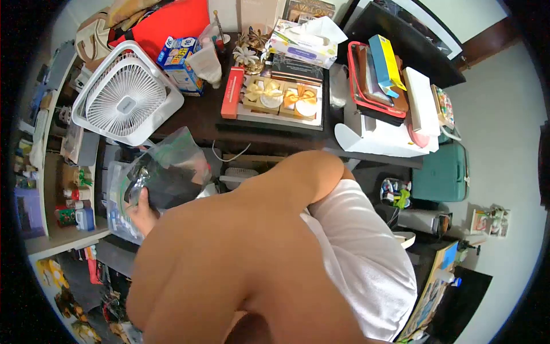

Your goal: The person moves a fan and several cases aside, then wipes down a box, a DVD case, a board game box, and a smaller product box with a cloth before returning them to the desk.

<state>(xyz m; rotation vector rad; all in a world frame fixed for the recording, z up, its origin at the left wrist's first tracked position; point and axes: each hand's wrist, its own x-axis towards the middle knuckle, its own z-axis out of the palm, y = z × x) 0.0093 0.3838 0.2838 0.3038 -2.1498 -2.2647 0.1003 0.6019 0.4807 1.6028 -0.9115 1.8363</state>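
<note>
At the left, my left hand grips the lower edge of a clear plastic bag with something dark folded inside. The thumb points up against the bag, and the other fingers are partly hidden behind it. What the dark content is, I cannot make out. Bare skin of a body or limbs fills the lower middle and hides much of what lies beneath. My right hand is not visible. White cloth spreads to the right of the skin.
A white box fan, a blue box, a gift box with ribbons and a tissue box stand on the dark desk. Left is a crowded shelf; right, a green case.
</note>
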